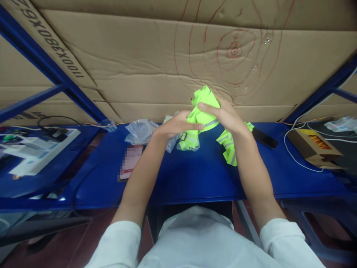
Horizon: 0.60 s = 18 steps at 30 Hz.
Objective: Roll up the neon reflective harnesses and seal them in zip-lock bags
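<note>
Above the back of the blue table (195, 182), both hands hold a crumpled bundle of fluorescent yellow reflective straps (206, 108) with grey stripes. My left hand (180, 124) grips its lower left side, fingers partly hidden behind the fabric. My right hand (223, 111) is closed on its right side, thumb across the front. Just below my left hand, a yellow piece with a dark buckle (189, 140) sits in clear plastic; whether it joins the held bundle I cannot tell. Another striped yellow strap bundle (230, 147) lies on the table, partly behind my right forearm.
Clear plastic bags (141, 130) lie left of my hands, near a pink-screened device (131, 162). A dark phone (264, 138) and an open cardboard box (315, 149) lie to the right, with a white cable (295, 160). A cardboard panel (139, 56) stands behind.
</note>
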Each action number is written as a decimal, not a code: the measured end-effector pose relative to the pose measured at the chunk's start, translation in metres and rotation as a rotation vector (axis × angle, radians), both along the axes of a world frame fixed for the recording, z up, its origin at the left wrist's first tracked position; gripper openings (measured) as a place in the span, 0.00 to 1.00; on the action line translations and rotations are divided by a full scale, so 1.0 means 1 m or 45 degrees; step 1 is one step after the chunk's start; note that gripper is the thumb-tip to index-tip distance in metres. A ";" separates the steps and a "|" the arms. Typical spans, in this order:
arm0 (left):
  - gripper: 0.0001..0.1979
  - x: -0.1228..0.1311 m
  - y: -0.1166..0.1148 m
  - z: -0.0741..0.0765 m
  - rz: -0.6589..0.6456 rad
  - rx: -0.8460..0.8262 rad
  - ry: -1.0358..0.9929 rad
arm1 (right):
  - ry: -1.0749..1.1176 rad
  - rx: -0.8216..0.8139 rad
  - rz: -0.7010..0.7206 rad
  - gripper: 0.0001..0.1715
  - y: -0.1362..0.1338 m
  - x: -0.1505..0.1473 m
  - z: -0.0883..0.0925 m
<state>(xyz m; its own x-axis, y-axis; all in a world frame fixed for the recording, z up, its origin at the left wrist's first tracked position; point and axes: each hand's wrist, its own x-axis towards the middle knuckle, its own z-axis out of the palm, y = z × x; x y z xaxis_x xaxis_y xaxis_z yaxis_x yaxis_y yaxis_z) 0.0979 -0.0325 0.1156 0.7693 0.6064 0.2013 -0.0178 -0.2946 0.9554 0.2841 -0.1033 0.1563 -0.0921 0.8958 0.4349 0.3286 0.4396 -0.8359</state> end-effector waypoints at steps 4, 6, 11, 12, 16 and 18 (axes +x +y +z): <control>0.27 0.003 0.001 0.003 0.122 0.129 0.004 | 0.226 -0.170 0.159 0.32 0.006 0.004 -0.007; 0.29 0.007 0.003 0.002 0.214 0.192 -0.045 | 0.342 -0.216 0.179 0.33 0.012 0.003 -0.012; 0.34 0.021 0.014 -0.008 0.600 0.452 -0.293 | 0.618 -0.273 0.190 0.33 0.026 -0.004 -0.020; 0.35 0.024 0.016 -0.012 0.686 0.496 -0.343 | 0.667 -0.239 0.131 0.32 0.028 -0.006 -0.021; 0.31 0.039 0.023 -0.030 0.936 0.629 -0.522 | 0.848 -0.224 0.099 0.29 0.029 -0.020 -0.024; 0.29 0.045 0.022 -0.038 1.052 0.682 -0.595 | 0.916 -0.303 0.224 0.27 0.027 -0.028 -0.025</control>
